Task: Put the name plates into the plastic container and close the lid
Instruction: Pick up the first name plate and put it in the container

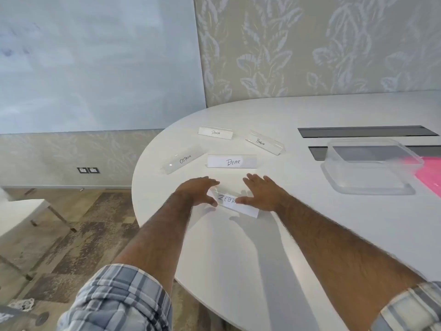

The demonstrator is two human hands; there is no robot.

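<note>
Head view: both hands are at the ZEBRA name plate [232, 203], the nearest of five on the white table [310, 235]. The left hand [196, 191] is at the plate's nine o'clock end, the right hand [260, 194] over its three o'clock end, each with thumb and fingers spread wide and curved round the plate. Whether either hand has closed on it I cannot tell — the plate appears to rest on the table, with the thumbs at its near edge.

The others lie farther off: BEAR plate [232, 161] at twelve o'clock from the hands, OSTRICH plate [183, 160] at about ten, PANDA plate [215, 132] beyond BEAR, PENGUIN plate [265, 142] at about one. The plastic container [372, 166] sits well apart at about two o'clock, beside a pink sheet [429, 177]. It is clear, and I cannot tell whether its lid is on or under it.

Risks, as I judge them: the plate looks like smooth clear plastic, so a light pinch could let it slip, or let the paper insert slide out. If the lid is on, a plate carried over has nowhere to go. The plates are long — set crosswise, they might jam or keep the lid from closing.
</note>
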